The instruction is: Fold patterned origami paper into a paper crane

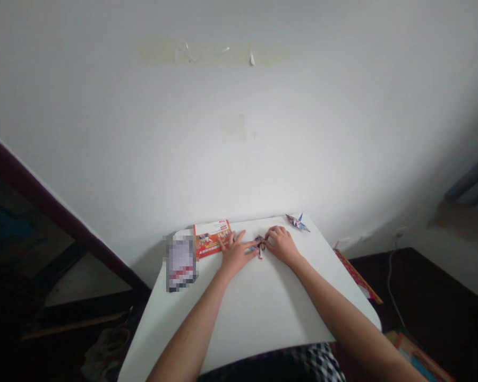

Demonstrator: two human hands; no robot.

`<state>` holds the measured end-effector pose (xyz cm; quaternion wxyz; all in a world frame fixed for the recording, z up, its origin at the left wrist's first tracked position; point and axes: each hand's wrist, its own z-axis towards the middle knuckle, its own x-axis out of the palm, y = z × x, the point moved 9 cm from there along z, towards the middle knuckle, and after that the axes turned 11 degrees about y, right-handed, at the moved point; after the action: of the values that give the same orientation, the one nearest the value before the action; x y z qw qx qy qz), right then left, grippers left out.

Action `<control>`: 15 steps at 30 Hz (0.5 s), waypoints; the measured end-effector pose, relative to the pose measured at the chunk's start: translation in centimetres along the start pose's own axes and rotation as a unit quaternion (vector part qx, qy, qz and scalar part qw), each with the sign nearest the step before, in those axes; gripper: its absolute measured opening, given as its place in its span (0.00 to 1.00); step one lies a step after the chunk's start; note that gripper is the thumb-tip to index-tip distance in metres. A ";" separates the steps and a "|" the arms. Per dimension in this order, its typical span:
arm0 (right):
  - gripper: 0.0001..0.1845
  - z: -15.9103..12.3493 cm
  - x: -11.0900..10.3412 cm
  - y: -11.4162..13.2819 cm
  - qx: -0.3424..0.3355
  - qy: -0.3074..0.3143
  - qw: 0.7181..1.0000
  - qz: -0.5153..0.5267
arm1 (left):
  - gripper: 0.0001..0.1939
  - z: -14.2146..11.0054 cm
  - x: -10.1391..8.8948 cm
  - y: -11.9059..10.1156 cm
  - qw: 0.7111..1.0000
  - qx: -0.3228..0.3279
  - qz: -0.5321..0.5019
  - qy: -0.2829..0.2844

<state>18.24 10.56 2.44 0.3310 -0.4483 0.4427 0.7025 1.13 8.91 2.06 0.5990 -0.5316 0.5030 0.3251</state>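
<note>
A small folded piece of patterned paper (260, 255) is on the white table (258, 307), between my two hands. My left hand (237, 254) has its thumb and index finger on the paper's left side, while its other fingers spread out towards a red and white booklet (207, 246). From the right, my right hand (280, 244) pinches the paper with curled fingers. The paper's finer folds are too small to make out and partly covered by fingers. A finished paper crane (298, 222) rests at the back right corner, beyond my right hand.
At the table's left edge lies a flat item blurred by pixelation (181, 264). A pale wall (239, 175) rises directly behind the table. A cable (390, 270) runs down to the dark floor on the right, near a patterned strip (356, 273).
</note>
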 end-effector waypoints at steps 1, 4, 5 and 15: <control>0.09 0.0 0.0 0.1 -0.002 0.002 1.000 0.000 | 0.20 0.0 0.0 0.0 1.000 -0.001 0.001 0.001; 0.09 -0.1 -0.2 0.1 -0.009 0.002 1.000 0.005 | 0.20 0.0 0.1 0.0 1.000 -0.001 0.000 -0.002; 0.10 -0.1 -0.3 0.1 -0.010 0.003 1.000 0.007 | 0.20 0.1 0.1 0.1 1.000 -0.001 -0.001 -0.003; 0.19 -0.9 -0.6 0.7 -0.036 0.017 0.999 0.029 | 0.20 0.2 0.3 0.3 1.000 0.002 -0.007 -0.006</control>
<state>18.18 9.39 2.99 0.2862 -0.4589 0.4359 0.7194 1.04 9.14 1.69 0.6052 -0.5320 0.4964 0.3229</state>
